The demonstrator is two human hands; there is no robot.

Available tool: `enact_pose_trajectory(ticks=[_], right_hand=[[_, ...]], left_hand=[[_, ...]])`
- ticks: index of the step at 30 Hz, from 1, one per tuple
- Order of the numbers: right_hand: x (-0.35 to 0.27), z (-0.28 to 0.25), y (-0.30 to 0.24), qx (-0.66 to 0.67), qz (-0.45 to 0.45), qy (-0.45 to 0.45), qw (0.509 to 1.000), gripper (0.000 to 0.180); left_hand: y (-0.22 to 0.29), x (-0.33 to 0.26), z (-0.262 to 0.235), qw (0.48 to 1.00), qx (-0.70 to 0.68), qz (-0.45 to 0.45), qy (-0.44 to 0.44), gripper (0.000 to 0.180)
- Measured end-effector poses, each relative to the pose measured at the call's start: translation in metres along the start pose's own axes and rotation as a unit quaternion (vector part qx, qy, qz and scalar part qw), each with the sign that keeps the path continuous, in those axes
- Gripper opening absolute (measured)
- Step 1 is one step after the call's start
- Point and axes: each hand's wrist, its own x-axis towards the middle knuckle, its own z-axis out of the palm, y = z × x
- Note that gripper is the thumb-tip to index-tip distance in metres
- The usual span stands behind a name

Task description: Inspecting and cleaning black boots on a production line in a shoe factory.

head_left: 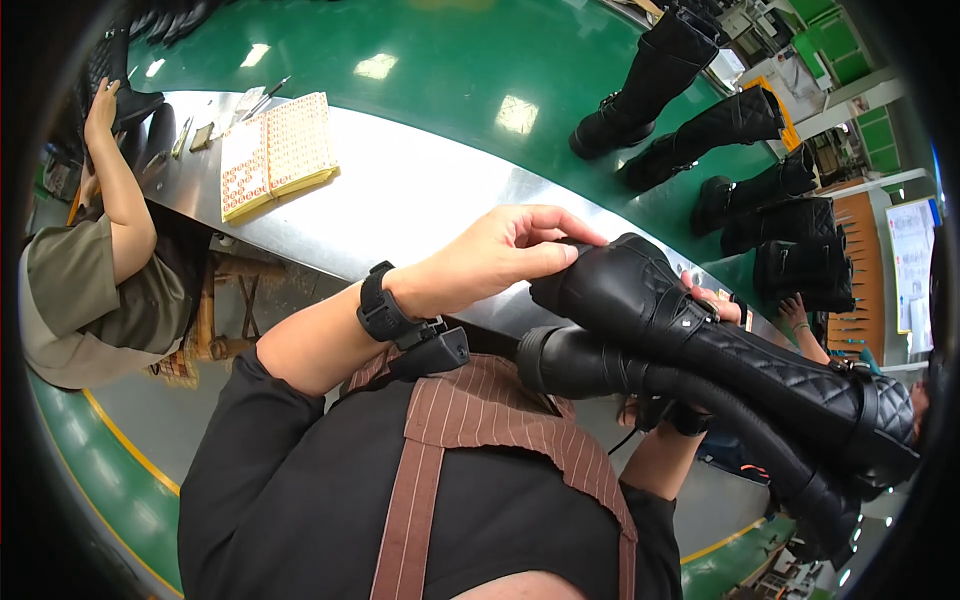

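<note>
Bright overhead light, heavy fisheye bend
Ceiling lamps glare off the green belt (400,70) and steel table (420,200); rim falls black, edges curve, focus sharp

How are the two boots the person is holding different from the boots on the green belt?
The held boots lie on their sides, stacked as a pair, with the left hand touching a toe and the right hand gripping from behind. The boots on the green belt rest apart in a row, and nobody touches them. The held boots look bigger only because they are nearer. All are tall and black.
</note>
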Motion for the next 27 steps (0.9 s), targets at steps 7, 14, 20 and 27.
enact_pose_trajectory(ticks=[7, 14, 20, 27], right_hand=[[0.006, 0.013, -0.008, -0.36, 0.075, 0.193, 0.91, 0.038], [0.044, 0.034, 0.007, -0.468, 0.166, 0.093, 0.863, 0.046], [-0.025, 0.015, 0.03, -0.37, 0.154, 0.061, 0.914, 0.058], [-0.071, 0.016, 0.07, -0.377, 0.208, 0.049, 0.901, 0.106]], left_hand=[[-0.015, 0.007, -0.005, 0.989, 0.016, 0.098, 0.111, 0.061], [-0.047, 0.026, 0.006, 0.854, 0.473, 0.214, 0.033, 0.059], [-0.076, 0.044, 0.012, 0.806, 0.568, 0.158, 0.054, 0.074], [-0.073, 0.047, 0.021, 0.818, 0.54, 0.167, 0.102, 0.073]])
